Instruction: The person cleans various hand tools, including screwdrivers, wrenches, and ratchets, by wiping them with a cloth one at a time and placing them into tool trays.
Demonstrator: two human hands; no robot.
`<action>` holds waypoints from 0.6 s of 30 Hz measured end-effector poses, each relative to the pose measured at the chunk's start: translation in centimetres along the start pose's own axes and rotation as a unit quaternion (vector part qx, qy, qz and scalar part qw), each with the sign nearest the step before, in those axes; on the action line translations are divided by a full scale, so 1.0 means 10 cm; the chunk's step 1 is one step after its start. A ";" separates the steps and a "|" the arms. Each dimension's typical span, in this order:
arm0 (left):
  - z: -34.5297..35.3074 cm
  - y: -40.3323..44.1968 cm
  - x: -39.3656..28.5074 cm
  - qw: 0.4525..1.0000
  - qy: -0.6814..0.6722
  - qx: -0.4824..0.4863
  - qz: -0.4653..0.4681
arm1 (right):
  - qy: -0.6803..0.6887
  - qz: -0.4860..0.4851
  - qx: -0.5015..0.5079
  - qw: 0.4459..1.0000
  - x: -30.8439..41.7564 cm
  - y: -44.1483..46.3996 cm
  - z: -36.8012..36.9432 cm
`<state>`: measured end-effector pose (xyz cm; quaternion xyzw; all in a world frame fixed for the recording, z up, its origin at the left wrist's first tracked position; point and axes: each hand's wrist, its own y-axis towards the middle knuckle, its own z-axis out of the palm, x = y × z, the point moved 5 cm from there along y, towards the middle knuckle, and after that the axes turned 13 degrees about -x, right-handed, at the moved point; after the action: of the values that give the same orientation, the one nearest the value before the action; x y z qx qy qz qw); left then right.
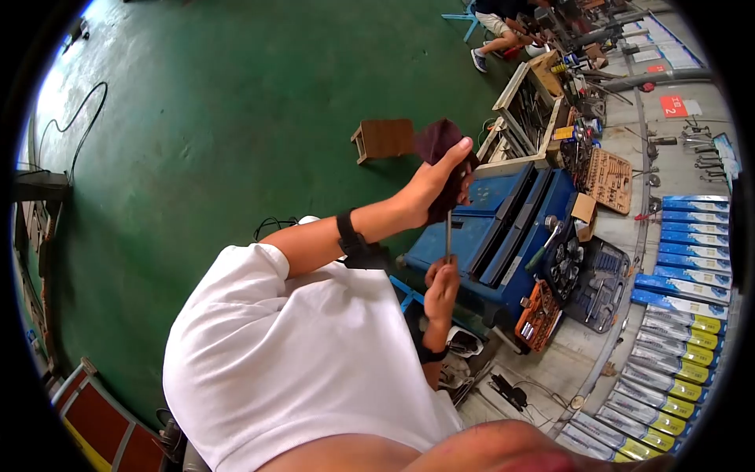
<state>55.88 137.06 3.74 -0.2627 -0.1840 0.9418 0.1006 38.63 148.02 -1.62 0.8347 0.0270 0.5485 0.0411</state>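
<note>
My left hand (440,181), at the end of the arm with a black wristband, is closed around a dark maroon cloth (437,141). Its thumb lies extended over the bunched fabric. Below it, my right hand (442,289) has its fingers wrapped round a thin metal rod (449,236). The rod runs up from this hand to the lower part of the cloth, where its far end is hidden. Both hands are in front of a blue tool cabinet (460,236).
A brown stool (385,140) stands on the green floor. Orange (539,316) and dark (602,287) tool cases lie beside the cabinet. Several blue packages (692,244) line the workbench (621,165). Another person (499,27) sits at the top. Cables (98,118) lie at left.
</note>
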 end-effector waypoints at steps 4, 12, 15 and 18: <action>-0.03 0.07 -0.05 0.995 -0.025 0.095 0.015 | -0.012 0.010 -0.001 1.000 -0.21 -0.10 0.05; 0.01 0.01 0.91 0.990 -0.018 0.030 -0.134 | 0.050 0.151 -0.196 0.968 -0.52 0.02 -0.14; 0.01 -0.04 1.14 0.959 0.219 0.140 -0.112 | 0.150 0.118 -0.249 0.950 -0.91 0.01 -0.06; 0.08 -0.15 0.85 0.933 0.300 0.193 -0.052 | 0.229 0.123 -0.288 0.922 -0.95 0.03 -0.12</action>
<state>48.41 140.60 1.05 -0.4987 0.0267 0.8297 0.2491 33.73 146.93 -9.77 0.6351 -0.2263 0.7095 0.2052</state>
